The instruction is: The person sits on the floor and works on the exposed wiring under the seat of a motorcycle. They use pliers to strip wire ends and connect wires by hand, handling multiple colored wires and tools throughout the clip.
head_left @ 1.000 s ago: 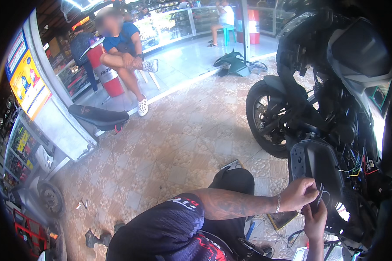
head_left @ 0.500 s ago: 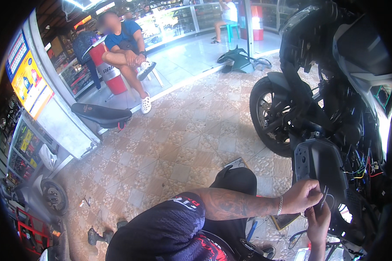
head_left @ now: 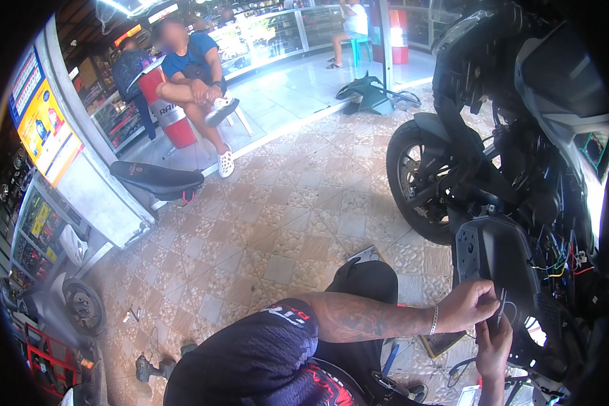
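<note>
Close together, my left hand (head_left: 468,304) and my right hand (head_left: 494,346) pinch a thin grey cable (head_left: 501,304) beside the scooter (head_left: 494,162). Left fingers are closed at its upper part, with the right hand's fingers closed just below. A small loop of the cable stands out to the right of my fingers; its ends cannot be made out. Both hands are in front of the scooter's dark footboard panel (head_left: 497,254). Loose coloured wires (head_left: 567,265) hang from the scooter's opened body, right of my hands.
A removed scooter seat (head_left: 157,177) leans near the pillar at left. A power drill (head_left: 150,369) lies on the tiled floor. Dark body panels (head_left: 371,95) lie by the shop's step. A seated person in blue (head_left: 195,57) faces this way. A blue-handled tool (head_left: 391,358) is beside my leg.
My hands keep their grip on the cable and have barely shifted. The seated person's raised shoe has tilted slightly, and a person behind has moved a little.
</note>
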A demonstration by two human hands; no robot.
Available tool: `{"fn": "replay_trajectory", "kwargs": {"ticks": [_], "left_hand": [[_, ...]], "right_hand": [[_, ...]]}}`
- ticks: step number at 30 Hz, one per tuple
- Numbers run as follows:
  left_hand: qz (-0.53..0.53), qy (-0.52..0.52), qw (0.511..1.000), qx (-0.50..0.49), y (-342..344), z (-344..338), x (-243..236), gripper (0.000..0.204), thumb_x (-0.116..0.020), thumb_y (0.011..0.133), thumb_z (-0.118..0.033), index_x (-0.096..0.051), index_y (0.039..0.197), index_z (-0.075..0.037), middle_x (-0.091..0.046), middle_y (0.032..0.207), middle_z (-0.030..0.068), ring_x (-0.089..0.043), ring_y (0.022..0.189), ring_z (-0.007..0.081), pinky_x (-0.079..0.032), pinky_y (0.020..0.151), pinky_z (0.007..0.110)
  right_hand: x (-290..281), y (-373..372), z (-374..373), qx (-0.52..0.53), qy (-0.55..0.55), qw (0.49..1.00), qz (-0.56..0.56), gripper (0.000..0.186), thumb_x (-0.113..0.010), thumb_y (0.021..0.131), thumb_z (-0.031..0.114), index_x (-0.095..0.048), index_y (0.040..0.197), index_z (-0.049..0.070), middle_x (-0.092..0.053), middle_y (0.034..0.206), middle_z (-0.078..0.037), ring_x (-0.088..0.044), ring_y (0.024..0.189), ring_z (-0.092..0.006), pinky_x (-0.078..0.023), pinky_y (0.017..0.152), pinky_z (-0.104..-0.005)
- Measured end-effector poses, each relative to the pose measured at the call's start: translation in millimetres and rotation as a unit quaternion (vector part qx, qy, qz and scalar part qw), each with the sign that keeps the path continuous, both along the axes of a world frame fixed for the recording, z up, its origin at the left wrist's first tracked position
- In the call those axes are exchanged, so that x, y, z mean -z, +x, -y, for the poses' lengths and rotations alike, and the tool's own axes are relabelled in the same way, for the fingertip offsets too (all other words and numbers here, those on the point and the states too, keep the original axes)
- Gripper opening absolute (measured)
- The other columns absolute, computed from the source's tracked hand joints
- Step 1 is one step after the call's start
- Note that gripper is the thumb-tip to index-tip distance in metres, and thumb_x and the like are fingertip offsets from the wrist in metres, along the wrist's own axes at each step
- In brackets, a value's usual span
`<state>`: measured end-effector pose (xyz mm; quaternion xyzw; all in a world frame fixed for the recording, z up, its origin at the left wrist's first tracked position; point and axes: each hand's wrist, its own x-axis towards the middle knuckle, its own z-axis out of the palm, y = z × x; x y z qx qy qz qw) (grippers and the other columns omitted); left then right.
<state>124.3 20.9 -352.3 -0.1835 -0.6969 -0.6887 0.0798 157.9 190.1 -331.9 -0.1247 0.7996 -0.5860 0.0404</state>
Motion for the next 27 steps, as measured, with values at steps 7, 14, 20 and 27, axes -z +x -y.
{"fn": "replay_trajectory", "kwargs": {"ticks": [7, 14, 20, 27], "left_hand": [[0.002, 0.007, 1.0, 0.009, 1.5, 0.7, -1.7, 0.018, -0.066, 0.093, -0.016, -0.062, 0.087, 0.0, -0.068, 0.083, 0.0108, -0.068, 0.08, 0.0186, -0.051, 0.074, 0.036], [0.005, 0.005, 1.0, 0.012, 2.2, 1.6, -2.0, 0.018, -0.066, 0.093, -0.016, -0.063, 0.087, 0.0, -0.069, 0.083, 0.0105, -0.067, 0.081, 0.0179, -0.051, 0.074, 0.036], [-0.018, -0.006, 1.0, 0.002, 2.5, 0.7, -0.5, 0.017, -0.066, 0.092, -0.015, -0.062, 0.086, 0.001, -0.068, 0.083, 0.0121, -0.068, 0.08, 0.0199, -0.051, 0.074, 0.036], [-0.008, 0.003, 1.0, 0.011, 4.8, -1.6, -0.7, 0.017, -0.066, 0.092, -0.015, -0.062, 0.086, 0.001, -0.068, 0.081, 0.0117, -0.067, 0.08, 0.0204, -0.051, 0.074, 0.036]], "right_hand": [[-1.2, 2.5, 1.6, 0.008, 0.019, 1.0, -0.004, 0.031, -0.072, 0.096, 0.011, -0.061, 0.117, -0.009, -0.069, 0.098, -0.008, -0.057, 0.091, -0.0105, -0.049, 0.083, -0.0273], [-3.9, 4.8, 3.4, 0.012, 0.053, 0.997, -0.05, 0.031, -0.072, 0.095, 0.013, -0.062, 0.114, -0.009, -0.069, 0.093, -0.009, -0.057, 0.086, -0.011, -0.049, 0.079, -0.0287], [-0.8, 4.9, 5.4, 0.047, 0.103, 0.986, -0.12, 0.023, -0.069, 0.095, 0.013, -0.063, 0.103, -0.007, -0.066, 0.078, -0.014, -0.052, 0.072, -0.0138, -0.048, 0.067, -0.0342], [5.6, 4.5, 4.8, 0.084, 0.151, 0.973, -0.155, 0.02, -0.068, 0.095, 0.012, -0.061, 0.094, -0.007, -0.061, 0.071, -0.02, -0.044, 0.066, -0.0158, -0.047, 0.063, -0.0369]]}}
